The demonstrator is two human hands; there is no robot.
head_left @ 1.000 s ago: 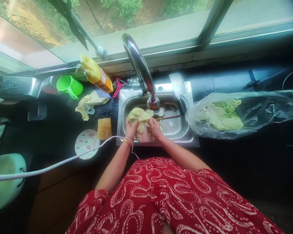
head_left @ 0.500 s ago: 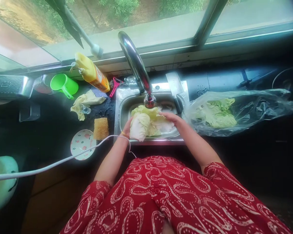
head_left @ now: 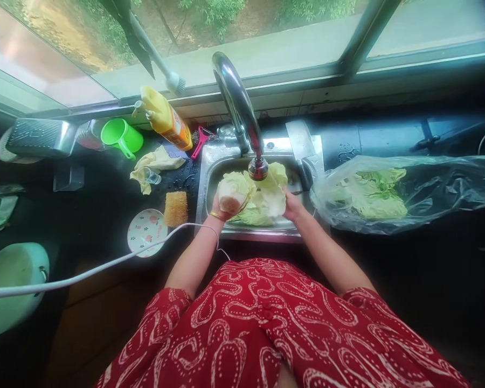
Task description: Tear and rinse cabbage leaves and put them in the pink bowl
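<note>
The left hand (head_left: 220, 207) is closed around a cabbage head (head_left: 231, 195) and holds it up over the left part of the steel sink (head_left: 204, 186), with the pale cut stem end turned toward the camera. The right hand (head_left: 291, 206) grips a loose cabbage leaf (head_left: 275, 198) at its right edge, fingers curled on it, and keeps it just under the faucet head (head_left: 258, 170). More cabbage leaves (head_left: 248, 216) lie in the sink below the two hands. The curved faucet (head_left: 236, 102) rises from the far rim of the sink. On the dark counter to the left of the sink lie a yellow sponge (head_left: 175, 208), a small patterned plate (head_left: 146, 231) and a crumpled yellow cloth (head_left: 156, 164). Farther away, near the window, stand a green cup (head_left: 122, 137) and a yellow bottle (head_left: 166, 119) that is tilted. A white cable (head_left: 105, 265) runs from the left across the near counter to the left wrist. To the right of the sink, a clear plastic bag (head_left: 428, 188) with more cabbage (head_left: 374, 193) inside lies on the counter.
</note>
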